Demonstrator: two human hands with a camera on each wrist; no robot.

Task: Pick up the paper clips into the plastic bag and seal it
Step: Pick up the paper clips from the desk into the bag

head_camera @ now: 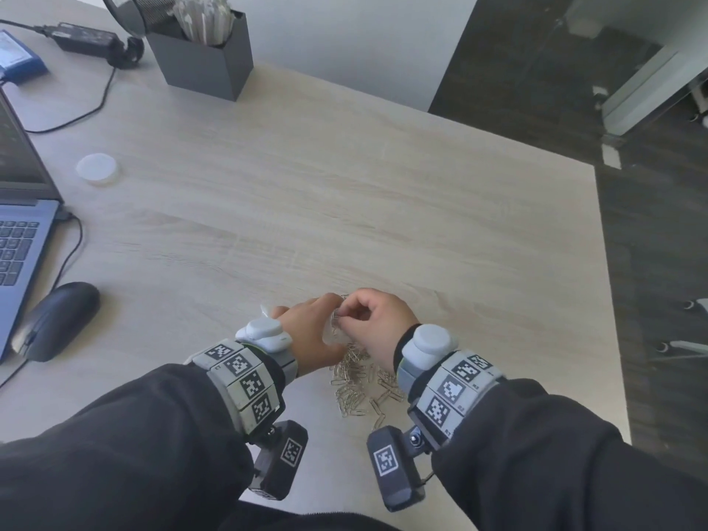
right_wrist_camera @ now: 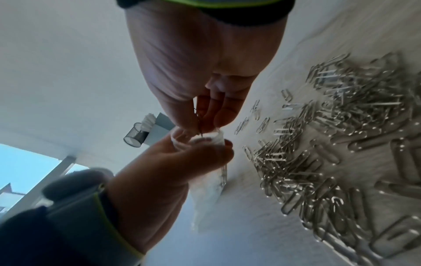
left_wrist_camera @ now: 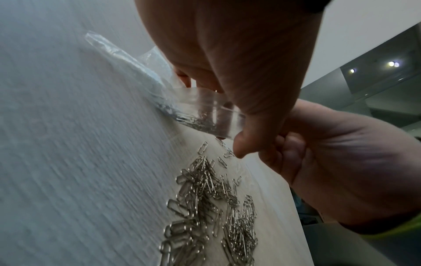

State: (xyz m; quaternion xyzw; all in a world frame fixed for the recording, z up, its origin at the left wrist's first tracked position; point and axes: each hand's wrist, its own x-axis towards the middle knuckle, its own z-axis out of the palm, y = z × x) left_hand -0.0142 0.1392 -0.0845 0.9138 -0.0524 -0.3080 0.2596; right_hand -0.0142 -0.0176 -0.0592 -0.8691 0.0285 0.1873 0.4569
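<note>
Hands meet over the near edge of the table point(head_camera: 344, 178), at about 6 o'clock in the head view. Left hand point(head_camera: 306, 335) grips the plastic bag point(left_wrist_camera: 205, 108) near its mouth, fingers and thumb curled round the clear film so that the opening stays round; the lower end of the bag rests on the table surface. Right hand point(head_camera: 377, 327) is closed in a pinch, fingertips point(right_wrist_camera: 218, 111) bunched together on a few paper clips directly at the bag mouth, touching the left hand. In the left wrist view, some clips already lie inside the bag, gathered at its low side.

Loose paper clips point(head_camera: 360, 389) form a heap on the table just nearer the person than the hands, between the two wrists. A few single clips lie scattered between the heap and the bag.

Other items on the table:
- laptop point(head_camera: 19, 208) at 9 o'clock, at the left edge of the view
- black mouse point(head_camera: 57, 320) at 8 o'clock, just beside the laptop
- round white lid point(head_camera: 96, 168) at 10 o'clock, well apart from the hands
- dark square holder point(head_camera: 203, 59) with white sticks, at 11 o'clock
- power adapter point(head_camera: 84, 38) with its cable, at the far left corner

Both wrists carry bands with printed square markers.
</note>
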